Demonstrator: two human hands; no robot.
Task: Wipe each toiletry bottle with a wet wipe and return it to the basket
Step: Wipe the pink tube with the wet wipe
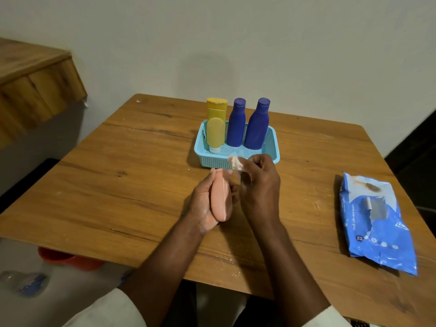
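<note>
My left hand (202, 204) grips a peach-pink tube (220, 197) above the middle of the wooden table (132, 185), its narrow end pointing away from me. My right hand (259, 185) pinches a small crumpled wet wipe (236, 162) at the tube's far end. Just behind my hands stands a light blue basket (273, 147). In it are a yellow bottle (217, 108), a pale yellow tube (215, 134) standing cap down, and two dark blue bottles (236, 123) (257, 125).
A blue pack of wet wipes (375, 223) lies on the table's right side with its flap peeled open. A wooden shelf (35, 86) juts from the wall at left. On the floor at left are a red bowl (68, 259) and a clear plastic bottle (26, 282).
</note>
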